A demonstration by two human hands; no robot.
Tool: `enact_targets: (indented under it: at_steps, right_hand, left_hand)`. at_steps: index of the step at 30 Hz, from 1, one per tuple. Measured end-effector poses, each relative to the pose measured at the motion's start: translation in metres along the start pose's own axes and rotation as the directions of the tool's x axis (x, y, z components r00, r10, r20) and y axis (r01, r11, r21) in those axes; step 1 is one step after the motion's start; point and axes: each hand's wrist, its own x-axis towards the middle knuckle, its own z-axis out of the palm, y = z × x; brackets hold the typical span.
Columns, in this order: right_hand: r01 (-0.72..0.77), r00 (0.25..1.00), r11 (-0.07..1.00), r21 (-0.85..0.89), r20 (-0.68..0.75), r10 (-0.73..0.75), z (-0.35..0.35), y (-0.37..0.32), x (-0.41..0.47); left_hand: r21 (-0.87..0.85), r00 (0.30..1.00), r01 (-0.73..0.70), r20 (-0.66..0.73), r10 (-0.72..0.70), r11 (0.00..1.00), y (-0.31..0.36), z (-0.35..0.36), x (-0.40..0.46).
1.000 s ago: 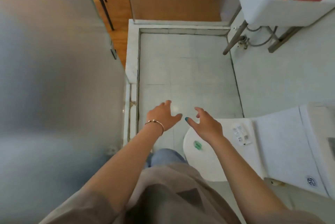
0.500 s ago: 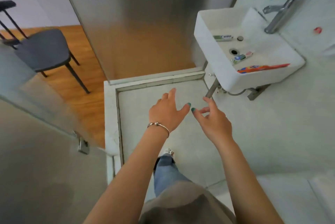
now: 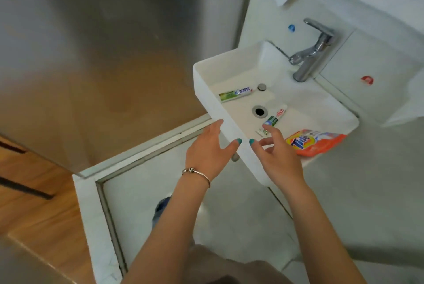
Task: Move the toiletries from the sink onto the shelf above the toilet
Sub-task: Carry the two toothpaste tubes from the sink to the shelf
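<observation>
A white rectangular sink [image 3: 207,90] hangs on the wall with toiletries lying in its basin. A green-and-white toothpaste tube [image 3: 235,94] lies at the far left of the basin. A second small tube [image 3: 275,116] lies beside the drain [image 3: 259,111]. An orange Tide pouch [image 3: 314,142] rests at the near right end. My left hand [image 3: 210,150] hovers in front of the sink's outer wall, fingers spread, holding nothing. My right hand [image 3: 274,152] reaches over the near rim with relaxed fingers, its fingertip close to the small tube. The shelf and toilet are out of view.
A chrome tap [image 3: 311,58] stands at the sink's back. A loose metal plug [image 3: 261,86] lies near the first tube. A frosted glass door [image 3: 103,42] stands to the left, above a raised white threshold [image 3: 146,148]. Wooden floor [image 3: 34,198] lies beyond it.
The view has swung up from the toilet and floor to the sink. Both hands have moved forward to the sink's near rim, still holding nothing.
</observation>
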Motion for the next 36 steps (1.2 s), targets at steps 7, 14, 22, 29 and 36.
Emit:
enact_targets:
  at_steps: [7, 14, 22, 29, 36]
  right_hand:
    - [-0.242, 0.957, 0.968, 0.067, -0.147, 0.25, 0.022, -0.001, 0.104]
    - [-0.491, 0.808, 0.844, 0.217, -0.25, 0.534, 0.041, 0.007, 0.167]
    - [-0.687, 0.671, 0.703, 0.185, -0.211, 0.711, 0.037, 0.052, 0.233]
    - [-0.757, 0.635, 0.652, 0.033, -0.195, 0.747, 0.051, 0.074, 0.251]
    - [-0.733, 0.668, 0.68, -0.032, -0.226, 0.709, 0.051, 0.076, 0.255]
  left_hand:
    - [-0.092, 0.942, -0.164, 0.281, 0.184, 0.982, 0.0, 0.016, 0.162]
    - [0.248, 0.88, -0.307, 0.442, 0.174, 0.919, 0.002, 0.041, 0.268]
    - [0.389, 0.791, -0.401, 0.603, 0.099, 0.83, 0.001, 0.103, 0.336]
    - [0.412, 0.777, -0.428, 0.622, 0.095, 0.804, -0.004, 0.122, 0.35]
    - [0.367, 0.781, -0.401, 0.616, 0.104, 0.839, -0.003, 0.123, 0.353]
